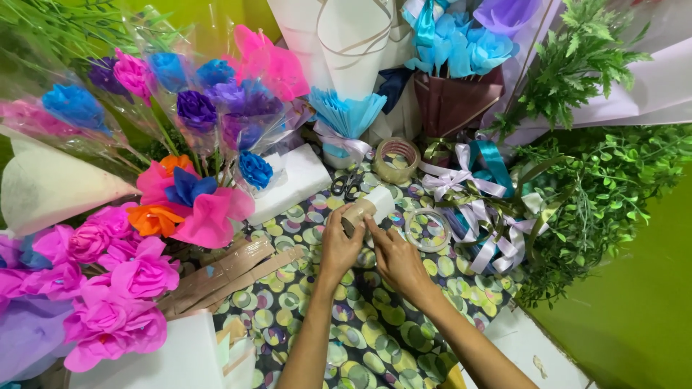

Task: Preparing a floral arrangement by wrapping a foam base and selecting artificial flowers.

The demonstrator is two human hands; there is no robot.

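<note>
At the centre of the frame the left hand [340, 245] curls its fingers around a small roll of brown tape [358, 213], held just above the circle-patterned cloth [375, 338]. The right hand [395, 258], loosely closed, presses its fingertips against the roll's lower edge. A clear tape roll [428, 230] lies just right; scissors [347, 184] lie above.

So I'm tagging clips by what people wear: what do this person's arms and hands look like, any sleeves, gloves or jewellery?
Both forearms are bare right up to the bottom edge of the picture, with no sleeve in view. The left hand and the right hand wear no gloves. No watch, bracelet or ring shows on the parts in view. The fingernails look short and unpainted, though they are small in the head view.
</note>
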